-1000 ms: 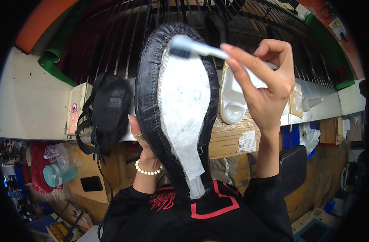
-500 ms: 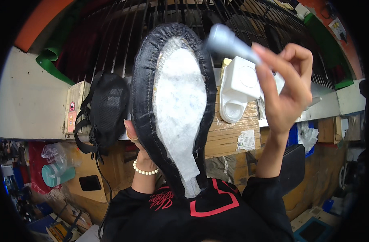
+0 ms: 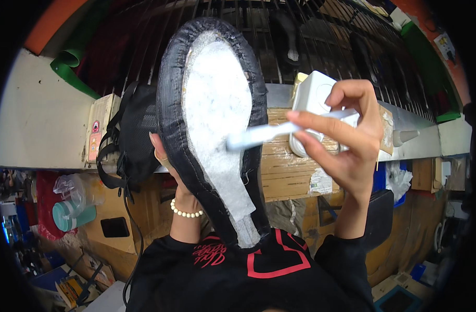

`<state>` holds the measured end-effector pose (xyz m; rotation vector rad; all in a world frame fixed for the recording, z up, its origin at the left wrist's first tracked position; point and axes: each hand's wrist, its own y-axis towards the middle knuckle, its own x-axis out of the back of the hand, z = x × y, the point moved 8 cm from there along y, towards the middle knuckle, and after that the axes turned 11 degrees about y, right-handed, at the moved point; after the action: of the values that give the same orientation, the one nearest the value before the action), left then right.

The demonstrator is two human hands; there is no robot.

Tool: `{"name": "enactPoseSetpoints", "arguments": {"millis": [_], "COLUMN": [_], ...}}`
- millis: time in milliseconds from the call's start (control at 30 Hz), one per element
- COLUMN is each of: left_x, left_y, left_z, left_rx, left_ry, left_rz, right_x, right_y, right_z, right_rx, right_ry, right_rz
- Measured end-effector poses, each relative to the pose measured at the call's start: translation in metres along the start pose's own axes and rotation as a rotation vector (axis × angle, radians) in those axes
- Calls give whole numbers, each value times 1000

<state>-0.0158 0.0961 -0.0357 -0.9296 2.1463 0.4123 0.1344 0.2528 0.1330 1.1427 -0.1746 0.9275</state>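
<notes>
While the brush (image 3: 264, 134), half a second ago beyond the shoe's right edge, now crosses it with its head over the white panel (image 3: 217, 93), my right hand (image 3: 358, 136) sits lower, thumb and forefinger pinching the handle. My left hand (image 3: 170, 170) clasps the shoe (image 3: 170, 93) from behind, underside facing me.

Single head-worn fisheye, facing down at close range over black shirt (image 3: 191, 286).
</notes>
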Motion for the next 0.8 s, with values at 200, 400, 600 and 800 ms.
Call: {"name": "enactPoseSetpoints", "arguments": {"millis": [200, 400, 600, 800], "left_x": [-7, -12, 8, 62], "left_y": [5, 15, 58, 152], "left_z": [2, 7, 17, 70], "left_rx": [15, 135, 298, 634], "left_ry": [-63, -223, -403, -857], "left_rz": [2, 87, 407, 216], "right_x": [10, -34, 23, 82], "right_y": [1, -32, -91, -167], "right_z": [-16, -12, -63, -94], "right_rx": [-19, -71, -406, -456], "right_ry": [-146, 42, 431, 537], "right_rz": [-257, 119, -340, -886]}}
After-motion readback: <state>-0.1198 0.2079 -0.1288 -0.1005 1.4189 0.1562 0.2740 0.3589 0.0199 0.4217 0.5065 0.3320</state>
